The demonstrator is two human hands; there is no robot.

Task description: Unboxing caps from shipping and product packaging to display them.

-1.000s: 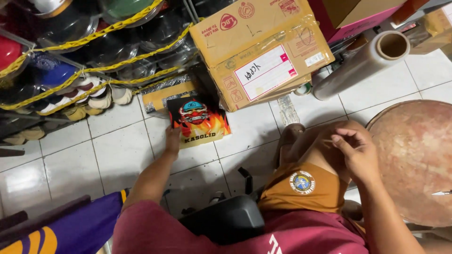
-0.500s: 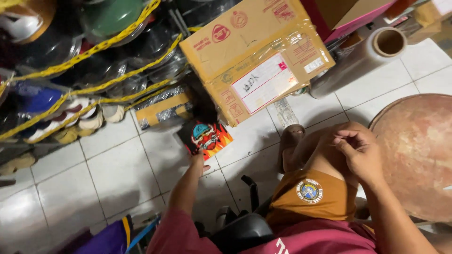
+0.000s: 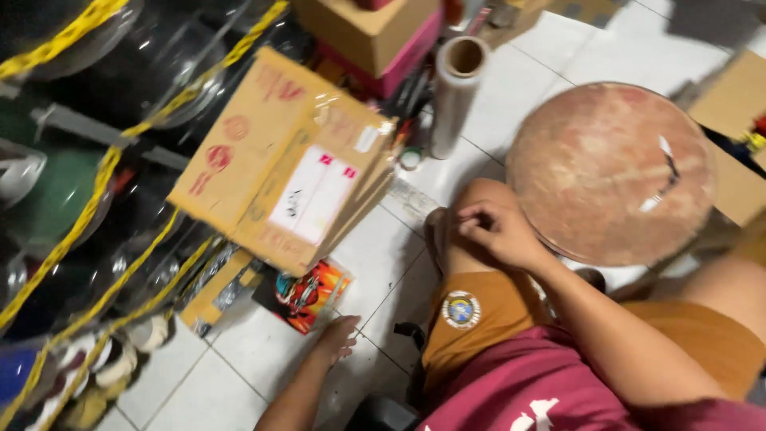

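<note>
Down on white tiled floor [image 3: 263, 351], left hand [image 3: 337, 337] hangs open, fingers apart, just beside red-orange printed packet [image 3: 309, 294], w/ packet tucked under cardboard box [image 3: 295, 160] edge. Right hand [image 3: 496, 233] rests loosely curled on knee, holding nothing, near round reddish board [image 3: 610, 172]. Film roll [image 3: 456, 94] upright behind.
</note>
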